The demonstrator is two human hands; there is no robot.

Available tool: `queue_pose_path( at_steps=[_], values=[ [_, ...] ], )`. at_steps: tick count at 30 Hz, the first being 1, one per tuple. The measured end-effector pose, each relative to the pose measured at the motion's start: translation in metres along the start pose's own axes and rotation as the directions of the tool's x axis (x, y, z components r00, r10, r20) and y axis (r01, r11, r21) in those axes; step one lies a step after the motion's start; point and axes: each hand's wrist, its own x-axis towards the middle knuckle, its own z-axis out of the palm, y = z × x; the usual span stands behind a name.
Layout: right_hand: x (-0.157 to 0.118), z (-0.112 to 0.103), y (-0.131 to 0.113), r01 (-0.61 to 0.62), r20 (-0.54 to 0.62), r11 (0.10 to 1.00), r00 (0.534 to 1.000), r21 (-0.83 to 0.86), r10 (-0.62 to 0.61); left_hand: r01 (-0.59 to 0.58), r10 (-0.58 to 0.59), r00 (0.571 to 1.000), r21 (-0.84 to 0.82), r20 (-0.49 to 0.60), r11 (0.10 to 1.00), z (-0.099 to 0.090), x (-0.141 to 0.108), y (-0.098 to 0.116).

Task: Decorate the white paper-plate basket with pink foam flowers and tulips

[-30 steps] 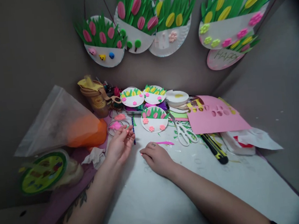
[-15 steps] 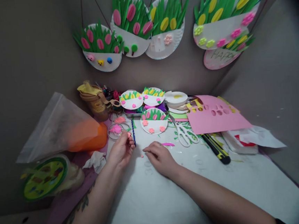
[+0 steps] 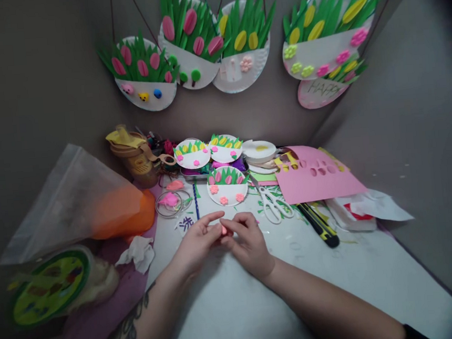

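Over the white tabletop (image 3: 222, 312), mid-scene, left hand (image 3: 195, 246) and right hand (image 3: 254, 246) meet, fingertips of both closed narrow on a small pink lump (image 3: 224, 230), mostly covered by the fingers. Faint printed numbers on the tabletop, right of the right hand. Just beyond the hands: small paper plate (image 3: 228, 190), green grass and pink flowers on it. Farther back, two small yellow-flower plates (image 3: 192, 154) side by side.

Right side: white scissors (image 3: 274, 205) among green paper scraps (image 3: 258, 204), black-and-yellow cutter (image 3: 318, 224), pink sheet (image 3: 321, 177) with cut-out holes, white packet (image 3: 352, 216) at the right edge. Left side: dark blue strip (image 3: 196, 201) near the left hand, bright pink blob (image 3: 169, 199) by thin rings (image 3: 157, 206), crumpled tissue (image 3: 137, 253), purple cover (image 3: 98, 296), clear bag (image 3: 68, 204) with orange stuff inside, tilted tub (image 3: 52, 287) with green-rimmed lid, brown cup (image 3: 132, 159) at far left.

Grey far wall (image 3: 213, 112): large decorated plates (image 3: 144, 71) hang on strings. Dim light, right edge dark.
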Motion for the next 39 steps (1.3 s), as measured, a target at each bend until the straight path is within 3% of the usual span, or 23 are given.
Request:
queue_pose_path(
  at_steps=[9, 16, 23, 29, 34, 39],
  values=[
    [0.002, -0.002, 0.001, -0.121, -0.041, 0.99, 0.991, 0.066, 0.124, 0.066, -0.083, 0.988, 0.126, 0.127, 0.99, 0.0, -0.001, -0.003],
    [0.002, 0.002, 0.004, -0.065, -0.018, 0.994, 0.998, 0.083, 0.066, -0.046, 0.029, 0.998, 0.274, 0.064, 0.961, -0.003, 0.003, -0.001],
    [0.002, -0.004, 0.003, -0.078, -0.045, 0.995, 0.996, 0.057, 0.081, 0.044, -0.07, 0.993, 0.242, 0.098, 0.969, 0.002, 0.0, -0.002],
    [0.003, -0.005, 0.002, -0.05, -0.05, 0.998, 0.997, 0.049, 0.052, -0.003, -0.011, 0.999, 0.322, 0.044, 0.947, 0.002, -0.001, 0.004],
    [0.002, -0.007, -0.001, -0.081, -0.067, 0.995, 0.994, 0.055, 0.084, 0.047, -0.073, 0.993, 0.271, 0.089, 0.962, 0.003, -0.001, 0.003],
    [0.001, -0.009, -0.001, -0.053, -0.076, 0.997, 0.995, 0.058, 0.057, 0.005, -0.029, 0.998, 0.36, 0.061, 0.933, 0.006, -0.002, 0.003]
  ],
)
